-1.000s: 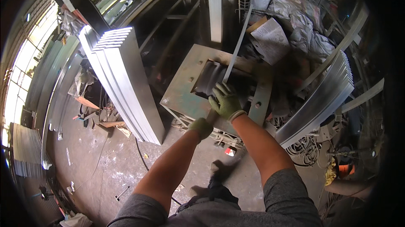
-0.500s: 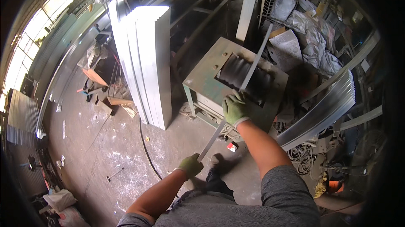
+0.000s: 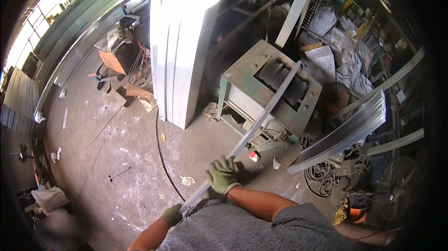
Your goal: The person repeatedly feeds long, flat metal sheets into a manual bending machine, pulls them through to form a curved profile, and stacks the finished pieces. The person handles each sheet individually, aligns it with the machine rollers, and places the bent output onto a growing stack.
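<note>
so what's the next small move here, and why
Probably firm up the right hand on the metal strip: its fingers look loosely spread there, while the left hand grips near the close end and the long far part reaches out over the machine's dark rollers.

I stand over a grey concrete floor (image 3: pixel 100 134), blotched with white. A black cable (image 3: pixel 160 150) snakes across it, a thin T-shaped tool (image 3: pixel 120 174) lying farther left (well apart). Between the cable and a small red-and-white box (image 3: pixel 254 156) lies a crumpled scrap (image 3: pixel 188 181); a green-grey machine (image 3: pixel 239 70) stands ahead of me.
</note>
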Motion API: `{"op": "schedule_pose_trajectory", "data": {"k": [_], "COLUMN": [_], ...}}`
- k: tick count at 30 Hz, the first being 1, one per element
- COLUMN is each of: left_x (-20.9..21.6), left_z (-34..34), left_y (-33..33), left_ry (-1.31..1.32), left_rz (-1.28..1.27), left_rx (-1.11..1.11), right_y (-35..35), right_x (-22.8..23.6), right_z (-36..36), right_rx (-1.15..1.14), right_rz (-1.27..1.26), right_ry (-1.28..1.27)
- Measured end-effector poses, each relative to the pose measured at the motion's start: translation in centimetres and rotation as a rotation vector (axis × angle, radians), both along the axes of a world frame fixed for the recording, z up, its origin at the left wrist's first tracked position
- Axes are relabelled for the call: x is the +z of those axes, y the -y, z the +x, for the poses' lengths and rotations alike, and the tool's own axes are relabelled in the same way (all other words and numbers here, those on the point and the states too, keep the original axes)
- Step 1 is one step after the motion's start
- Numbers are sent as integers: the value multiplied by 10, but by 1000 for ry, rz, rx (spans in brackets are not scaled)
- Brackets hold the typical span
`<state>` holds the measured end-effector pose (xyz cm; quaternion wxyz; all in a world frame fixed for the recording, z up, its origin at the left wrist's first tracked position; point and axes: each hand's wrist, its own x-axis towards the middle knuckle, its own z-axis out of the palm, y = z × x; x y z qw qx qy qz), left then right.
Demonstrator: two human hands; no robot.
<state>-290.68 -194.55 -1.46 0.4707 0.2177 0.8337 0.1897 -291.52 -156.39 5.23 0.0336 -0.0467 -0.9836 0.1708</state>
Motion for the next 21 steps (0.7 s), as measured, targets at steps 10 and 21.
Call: {"op": "schedule_pose_trajectory", "data": {"k": [10, 21], "left_x": [-17, 76], "left_z": [35, -80], "left_y": [170, -148], "left_ry": [12, 31], "left_rz": [-43, 192], "left_rx": [69, 278], "right_y": [-11, -246], "right_x": [6, 19], "right_z": [14, -127], "right_rx": [415, -62], "right_rz": [-223, 71], "right_ry": [-169, -432]}}
